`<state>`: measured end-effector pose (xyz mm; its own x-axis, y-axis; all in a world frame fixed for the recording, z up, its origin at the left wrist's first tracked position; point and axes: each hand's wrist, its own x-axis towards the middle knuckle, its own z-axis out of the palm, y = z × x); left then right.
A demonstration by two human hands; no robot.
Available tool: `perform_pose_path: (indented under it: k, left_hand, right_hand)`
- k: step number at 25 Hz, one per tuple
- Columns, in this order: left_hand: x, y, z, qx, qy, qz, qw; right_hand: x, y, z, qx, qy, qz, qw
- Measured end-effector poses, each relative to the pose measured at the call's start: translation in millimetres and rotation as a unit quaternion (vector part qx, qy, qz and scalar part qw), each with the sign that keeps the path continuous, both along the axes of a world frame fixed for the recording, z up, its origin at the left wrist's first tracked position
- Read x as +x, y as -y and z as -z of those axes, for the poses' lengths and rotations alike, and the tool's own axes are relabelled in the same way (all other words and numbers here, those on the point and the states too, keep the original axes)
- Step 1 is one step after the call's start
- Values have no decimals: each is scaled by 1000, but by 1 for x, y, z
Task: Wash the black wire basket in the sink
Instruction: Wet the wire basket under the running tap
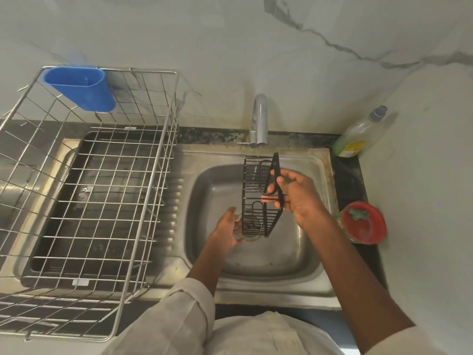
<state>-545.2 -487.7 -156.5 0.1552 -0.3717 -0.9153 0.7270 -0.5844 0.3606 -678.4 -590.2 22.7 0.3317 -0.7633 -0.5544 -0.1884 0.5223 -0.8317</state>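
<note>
The right hand [298,194] is gripping the black wire basket [261,196] by its flat back edge, fingers [275,199] curled around it, holding it upright over the stainless steel sink basin [289,252] beneath the chrome tap [259,119], probably for rinsing. The left hand [226,228] is hovering beside the basket's lower end, fingers relaxed. The yellow label on the clear dish-soap bottle [361,134] is unreadable.

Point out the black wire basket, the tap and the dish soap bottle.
black wire basket [252,201]: head view, on its wire side grid.
tap [259,119]: head view, on the upright chrome spout.
dish soap bottle [359,138]: head view, on the clear body.
</note>
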Motion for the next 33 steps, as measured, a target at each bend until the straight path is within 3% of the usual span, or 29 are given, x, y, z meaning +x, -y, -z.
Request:
perform_pose_path:
  k: [6, 16, 33]
  left_hand:
    - [-4, 5, -9, -1, 23, 8, 1000]
    - [17, -8, -14, -10, 37, -35, 999]
    - [1, 8, -14, -42, 6, -19, 999]
  right_hand:
    - [-20, 4, 2, -17, -20, 12, 1000]
    - [16, -1, -5, 7, 15, 12, 1000]
    - [-17, 8, -18, 20, 41, 88, 995]
